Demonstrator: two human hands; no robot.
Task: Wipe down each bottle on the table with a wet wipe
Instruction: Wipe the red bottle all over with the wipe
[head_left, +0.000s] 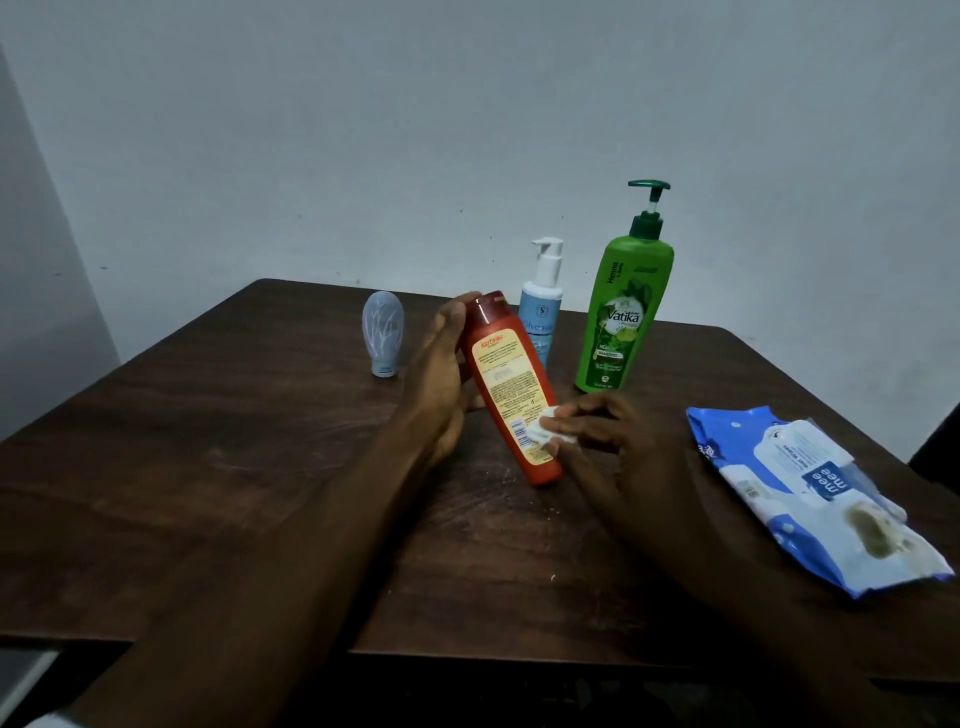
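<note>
My left hand (441, 364) grips a red bottle (511, 384) with a yellow back label, tilted with its cap toward the far side and its base touching the table. My right hand (608, 441) presses a small folded white wet wipe (545, 428) against the bottle's lower right side. Behind them stand a light blue pump bottle (540, 312) and a tall green pump bottle (621, 312). A small grey-blue bottle (383, 332) stands cap-down at the left.
A blue and white wet wipes pack (810, 493) lies on the right of the dark wooden table (234, 467), near its right edge. A plain white wall rises behind the table.
</note>
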